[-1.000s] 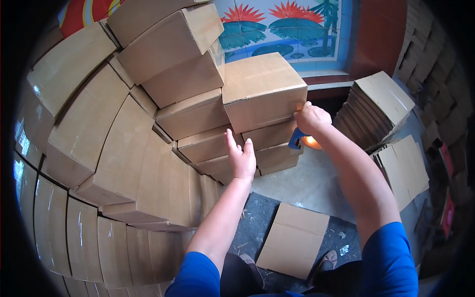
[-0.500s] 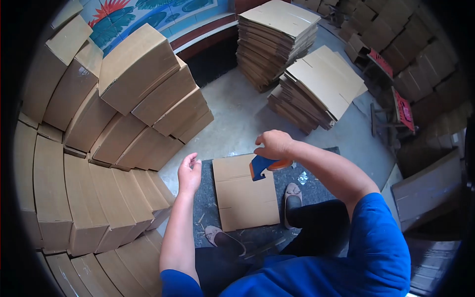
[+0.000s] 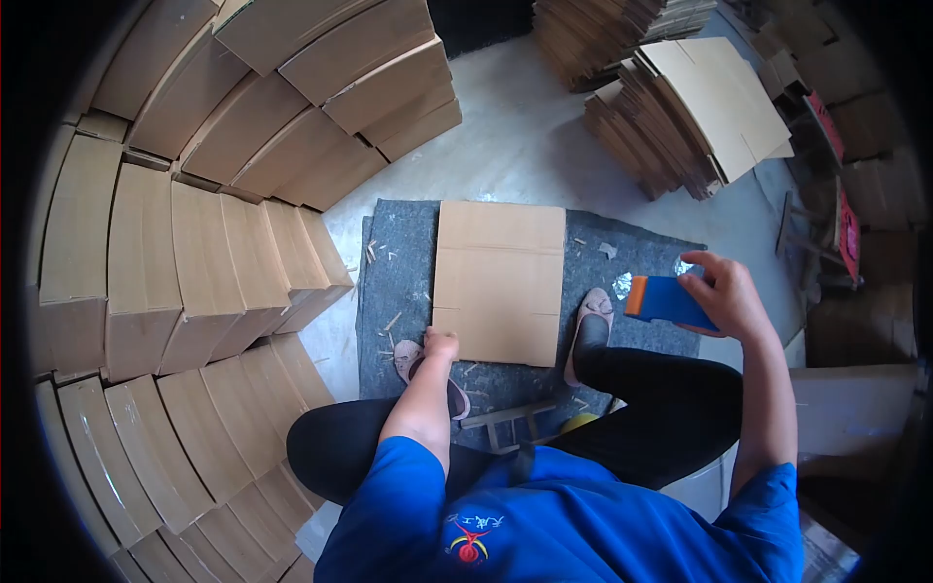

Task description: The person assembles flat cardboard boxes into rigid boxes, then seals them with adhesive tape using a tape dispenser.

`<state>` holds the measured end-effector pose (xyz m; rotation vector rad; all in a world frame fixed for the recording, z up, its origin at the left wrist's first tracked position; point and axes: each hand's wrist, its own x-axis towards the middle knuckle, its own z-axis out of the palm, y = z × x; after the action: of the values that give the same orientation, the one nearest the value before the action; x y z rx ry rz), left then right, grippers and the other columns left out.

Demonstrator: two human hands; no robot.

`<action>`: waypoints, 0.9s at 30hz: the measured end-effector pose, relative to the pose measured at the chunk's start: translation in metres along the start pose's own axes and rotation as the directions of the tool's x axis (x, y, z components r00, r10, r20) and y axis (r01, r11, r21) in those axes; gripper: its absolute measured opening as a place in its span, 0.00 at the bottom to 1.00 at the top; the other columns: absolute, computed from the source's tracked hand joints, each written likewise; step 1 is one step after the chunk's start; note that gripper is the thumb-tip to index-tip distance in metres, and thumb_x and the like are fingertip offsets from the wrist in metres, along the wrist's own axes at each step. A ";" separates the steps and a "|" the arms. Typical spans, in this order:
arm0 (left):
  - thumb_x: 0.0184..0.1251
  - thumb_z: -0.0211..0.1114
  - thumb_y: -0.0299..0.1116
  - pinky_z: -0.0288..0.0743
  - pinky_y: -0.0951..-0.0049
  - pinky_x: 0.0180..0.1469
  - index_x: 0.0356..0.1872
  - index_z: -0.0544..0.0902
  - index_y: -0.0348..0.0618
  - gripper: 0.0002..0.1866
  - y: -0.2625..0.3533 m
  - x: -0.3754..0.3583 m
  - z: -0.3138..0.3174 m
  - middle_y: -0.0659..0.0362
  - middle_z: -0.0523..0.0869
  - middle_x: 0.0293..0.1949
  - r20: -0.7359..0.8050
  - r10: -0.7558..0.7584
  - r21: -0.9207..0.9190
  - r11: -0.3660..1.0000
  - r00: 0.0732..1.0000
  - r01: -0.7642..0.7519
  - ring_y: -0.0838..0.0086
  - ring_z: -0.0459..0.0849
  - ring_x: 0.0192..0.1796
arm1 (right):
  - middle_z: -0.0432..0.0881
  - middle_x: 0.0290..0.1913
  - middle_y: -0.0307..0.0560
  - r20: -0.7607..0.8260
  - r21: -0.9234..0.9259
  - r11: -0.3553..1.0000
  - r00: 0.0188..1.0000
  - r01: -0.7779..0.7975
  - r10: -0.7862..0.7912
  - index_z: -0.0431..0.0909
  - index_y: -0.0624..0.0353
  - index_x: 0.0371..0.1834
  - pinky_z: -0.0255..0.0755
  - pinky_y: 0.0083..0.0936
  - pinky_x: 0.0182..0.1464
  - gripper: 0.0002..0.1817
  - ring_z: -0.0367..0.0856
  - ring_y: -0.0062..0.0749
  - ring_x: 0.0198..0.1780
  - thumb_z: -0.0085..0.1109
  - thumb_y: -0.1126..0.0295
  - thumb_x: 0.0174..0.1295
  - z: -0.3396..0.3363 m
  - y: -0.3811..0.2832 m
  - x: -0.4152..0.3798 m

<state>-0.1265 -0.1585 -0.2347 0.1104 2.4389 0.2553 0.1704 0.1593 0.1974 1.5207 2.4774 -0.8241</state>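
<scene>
In the head view, cardboard boxes [image 3: 146, 243] line the left of a floor [image 3: 496, 136] with a dark mat [image 3: 397, 257]. On it lies a flat cardboard sheet [image 3: 499, 282], long axis near to far. The left hand [image 3: 441, 344], nearer, touches its near-left edge (whether that grip pinches, I cannot tell). The right hand [image 3: 729, 299] grips a blue-and-orange tool [image 3: 669, 302]; a shoe [image 3: 596, 304] sits between tool and sheet.

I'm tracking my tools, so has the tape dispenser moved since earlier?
Yes, to the right: the tape dispenser was over the right part of the flattened carton; now it shows well beyond that carton's right edge.
</scene>
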 end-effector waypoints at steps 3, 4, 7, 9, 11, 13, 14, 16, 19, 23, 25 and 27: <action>0.64 0.63 0.39 0.77 0.60 0.65 0.67 0.75 0.38 0.30 -0.010 0.021 0.005 0.39 0.84 0.59 0.264 0.037 -0.175 0.984 0.964 0.010 0.53 0.83 0.64 | 0.88 0.47 0.59 0.003 0.058 0.998 1.000 -0.017 0.017 0.83 0.57 0.59 0.83 0.38 0.53 0.20 0.89 0.47 0.47 0.63 0.60 0.70 0.000 -0.004 0.002; 0.64 0.63 0.39 0.77 0.60 0.65 0.67 0.75 0.38 0.30 0.000 0.009 -0.008 0.39 0.84 0.59 0.262 0.035 -0.173 0.985 0.964 0.011 0.53 0.83 0.64 | 0.88 0.44 0.59 -0.004 0.058 0.998 1.000 0.001 -0.001 0.83 0.59 0.59 0.83 0.38 0.52 0.19 0.89 0.47 0.47 0.64 0.61 0.69 0.001 -0.004 0.006; 0.62 0.64 0.40 0.77 0.60 0.65 0.52 0.85 0.36 0.21 0.039 -0.059 -0.053 0.38 0.84 0.57 0.273 0.020 0.186 0.980 0.962 -0.074 0.53 0.83 0.62 | 0.88 0.42 0.60 -0.023 -0.009 1.000 0.999 0.023 -0.023 0.83 0.59 0.58 0.83 0.37 0.52 0.19 0.89 0.47 0.47 0.65 0.62 0.67 0.004 -0.011 0.010; 0.62 0.64 0.41 0.77 0.59 0.65 0.51 0.85 0.34 0.22 0.047 -0.073 -0.062 0.38 0.84 0.57 0.170 0.025 0.111 0.993 0.985 -0.044 0.53 0.83 0.62 | 0.88 0.42 0.59 -0.036 -0.015 0.998 0.998 0.056 -0.057 0.83 0.59 0.58 0.82 0.38 0.52 0.20 0.89 0.48 0.47 0.65 0.62 0.66 0.005 -0.014 0.013; 0.60 0.68 0.46 0.79 0.60 0.62 0.48 0.84 0.30 0.26 0.047 -0.076 -0.070 0.38 0.86 0.53 -0.024 0.100 0.046 0.994 0.995 -0.099 0.50 0.87 0.56 | 0.88 0.42 0.59 -0.050 -0.023 0.996 0.995 0.081 -0.082 0.83 0.59 0.58 0.82 0.38 0.52 0.20 0.89 0.49 0.47 0.65 0.63 0.66 0.010 -0.016 0.014; 0.58 0.72 0.48 0.85 0.61 0.51 0.50 0.83 0.31 0.29 0.055 -0.071 -0.103 0.43 0.89 0.47 0.358 0.181 -0.001 0.981 0.916 -0.193 0.53 0.90 0.45 | 0.89 0.44 0.57 -0.082 -0.111 0.984 0.985 0.142 -0.151 0.84 0.56 0.57 0.81 0.40 0.53 0.19 0.89 0.50 0.47 0.64 0.61 0.66 0.018 -0.021 0.016; 0.59 0.73 0.48 0.86 0.64 0.38 0.49 0.84 0.32 0.27 0.057 -0.088 -0.112 0.49 0.90 0.41 0.467 0.254 -0.250 0.957 0.847 -0.150 0.59 0.91 0.38 | 0.89 0.44 0.55 -0.040 -0.226 0.960 0.982 0.168 -0.182 0.85 0.54 0.56 0.81 0.41 0.53 0.18 0.88 0.50 0.48 0.63 0.60 0.66 0.022 -0.027 0.017; 0.63 0.70 0.43 0.84 0.65 0.31 0.50 0.85 0.35 0.22 0.083 -0.131 -0.146 0.51 0.90 0.41 0.630 0.400 -0.334 0.913 0.666 -0.233 0.65 0.90 0.36 | 0.89 0.43 0.53 0.059 -0.414 0.878 0.970 0.240 -0.238 0.87 0.50 0.51 0.80 0.41 0.53 0.15 0.87 0.50 0.48 0.61 0.58 0.67 0.038 -0.044 0.021; 0.65 0.68 0.40 0.83 0.68 0.32 0.41 0.88 0.35 0.16 0.125 -0.206 -0.179 0.52 0.90 0.31 0.551 0.467 -0.191 0.877 0.691 -0.441 0.69 0.89 0.31 | 0.90 0.40 0.49 0.271 -0.557 0.743 0.927 0.371 -0.260 0.90 0.54 0.38 0.81 0.39 0.49 0.21 0.89 0.46 0.46 0.57 0.48 0.70 0.064 -0.085 0.017; 0.63 0.67 0.52 0.81 0.58 0.45 0.32 0.86 0.28 0.28 0.119 -0.273 -0.172 0.39 0.88 0.31 0.344 0.683 -0.116 0.712 0.644 -0.693 0.50 0.90 0.39 | 0.90 0.37 0.51 0.422 -0.462 0.782 0.879 0.418 -0.220 0.90 0.56 0.34 0.81 0.38 0.50 0.37 0.89 0.45 0.44 0.46 0.33 0.69 0.098 -0.122 0.004; 0.64 0.67 0.56 0.81 0.58 0.47 0.33 0.86 0.29 0.30 0.110 -0.275 -0.157 0.39 0.89 0.33 0.382 0.689 -0.149 0.703 0.615 -0.695 0.50 0.90 0.40 | 0.90 0.41 0.50 0.448 -0.436 0.821 0.880 0.370 -0.158 0.90 0.57 0.40 0.79 0.35 0.55 0.37 0.89 0.43 0.49 0.48 0.32 0.68 0.109 -0.125 0.000; 0.66 0.66 0.60 0.80 0.58 0.48 0.36 0.85 0.30 0.32 0.105 -0.269 -0.148 0.40 0.89 0.36 0.336 0.691 -0.161 0.711 0.640 -0.684 0.50 0.89 0.42 | 0.90 0.42 0.52 0.474 -0.391 0.848 0.868 0.357 -0.147 0.90 0.57 0.41 0.79 0.35 0.56 0.38 0.88 0.43 0.49 0.48 0.30 0.67 0.122 -0.111 0.006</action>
<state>-0.0124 -0.1178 0.0660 1.0134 1.8983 0.5381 0.0511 0.0632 0.1347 0.7521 2.3300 -0.4630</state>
